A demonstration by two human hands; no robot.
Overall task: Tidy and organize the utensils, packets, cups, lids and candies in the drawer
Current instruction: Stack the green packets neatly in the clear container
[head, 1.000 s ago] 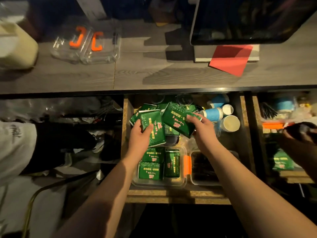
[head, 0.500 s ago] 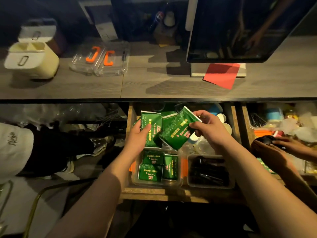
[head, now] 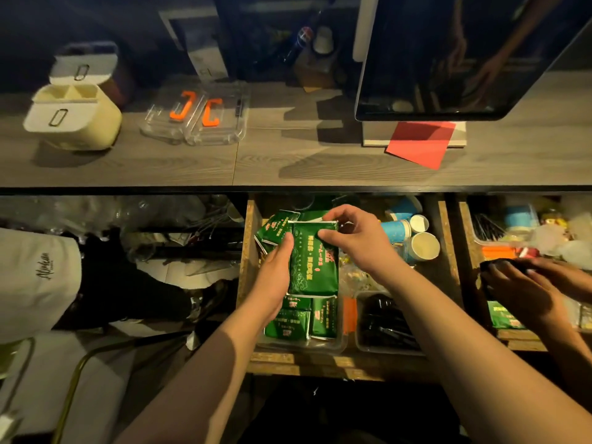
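Nearest, packets are seen packed in a clear tray at the drawer front. Above it, one green packet is held upright: its left edge is gripped by the left hand, its top corner is pinched by the right hand between thumb and curled fingers. Farther back, cups are lying.

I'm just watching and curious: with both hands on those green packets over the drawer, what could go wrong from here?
1. Both the left hand and right hand hold a stack of green packets; one might slip out into the drawer.
2. The tray below already holds packets, so more may not fit flat.
3. The paper cups stand close beside the right hand and could be knocked over.
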